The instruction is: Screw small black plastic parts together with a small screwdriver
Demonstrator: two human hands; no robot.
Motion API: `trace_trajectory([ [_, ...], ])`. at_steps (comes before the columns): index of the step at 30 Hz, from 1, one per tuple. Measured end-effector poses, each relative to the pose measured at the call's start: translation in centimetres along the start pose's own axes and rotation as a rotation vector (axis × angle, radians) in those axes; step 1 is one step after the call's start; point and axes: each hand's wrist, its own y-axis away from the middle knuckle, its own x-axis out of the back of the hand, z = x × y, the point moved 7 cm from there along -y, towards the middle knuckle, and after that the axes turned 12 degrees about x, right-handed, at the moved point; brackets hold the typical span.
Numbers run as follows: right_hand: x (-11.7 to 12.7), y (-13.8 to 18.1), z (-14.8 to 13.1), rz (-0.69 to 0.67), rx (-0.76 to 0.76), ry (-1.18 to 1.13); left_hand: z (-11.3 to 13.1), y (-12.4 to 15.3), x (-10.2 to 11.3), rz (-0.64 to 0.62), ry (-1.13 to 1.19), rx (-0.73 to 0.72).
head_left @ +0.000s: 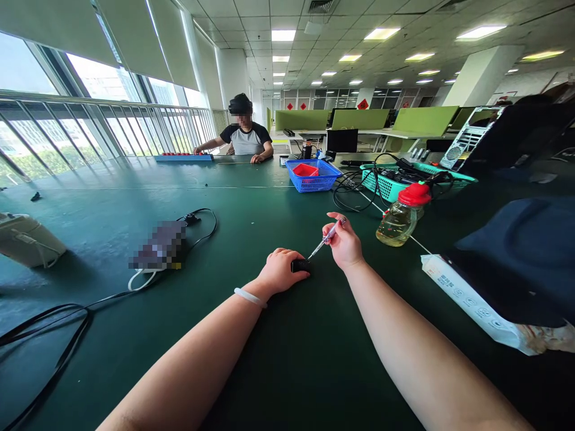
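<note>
Black part (300,265) lies on the green bench (269,197) just below centre, gripped by the curled fingers of the left hand (281,270), the nearer hand, which covers it from 9 o'clock. A slim clear tool (327,236) slants from the part toward 2 o'clock, its tip at the part's edge and its handle pinched in the right hand (345,244). A bottle (399,218) stands further right.

You sit at a wide dark green table (135,197) in a large open office. On your left, tall windows (103,81) with half-drawn blinds (135,42) and a metal railing (90,129) let in daylight. Overhead, ceiling lights (284,35) glow in rows. Ahead stand light green partitions (422,120) and a white column (480,75).
</note>
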Motion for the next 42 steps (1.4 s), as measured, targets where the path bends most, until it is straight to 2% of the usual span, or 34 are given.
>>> trace_trajectory([
  [9,-0.4,-0.1,-0.5,-0.020,0.019,0.007,0.1,0.0,0.0,0.000,0.003,-0.006],
  [17,-1.8,-0.3,-1.6,-0.104,0.100,0.079,0.2,0.1,0.1,-0.001,-0.002,0.002],
  [20,-0.8,-0.2,-0.6,-0.061,0.040,0.062,0.2,0.1,0.1,0.000,0.000,0.003],
  [23,1.1,0.1,1.3,0.018,-0.095,0.011,0.2,0.1,0.1,0.001,-0.001,-0.008],
  [26,2.3,0.5,2.7,0.038,-0.194,-0.025,0.2,0.1,0.1,-0.004,-0.003,-0.012],
  [42,2.1,0.2,1.7,0.055,-0.106,-0.021,0.3,0.1,0.2,-0.010,-0.001,-0.009],
])
